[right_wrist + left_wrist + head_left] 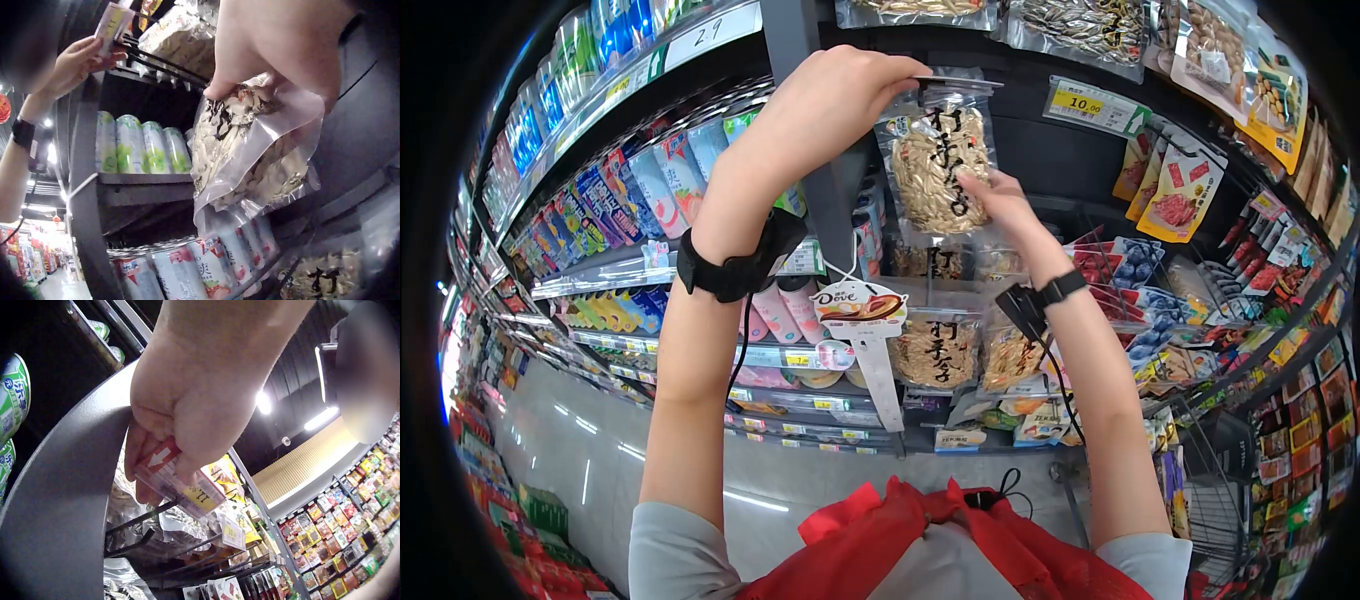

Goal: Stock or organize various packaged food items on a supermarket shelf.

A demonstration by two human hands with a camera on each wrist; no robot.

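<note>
A clear bag of sunflower seeds [940, 170] with black lettering hangs upright below a shelf hook in the head view. My right hand [1003, 203] grips its right side, thumb across the front; in the right wrist view the bag [247, 156] tilts under that hand [281, 53]. Above the bag, my left hand [840, 100] pinches the price tag at the hook's front end. The left wrist view shows the left hand's fingers around this tag [190, 490], which has a red corner and a white arrow. Part of the tag is hidden behind the hand.
More seed bags [937, 350] hang below. A dark post [825, 180] divides this rack from shelves of drink cans [670, 180] on the left. A Dove sign [860, 305] hangs on the post. Another price tag [1090, 105] and snack packs [1175, 190] are at right, with a wire cart [1215, 500] lower down.
</note>
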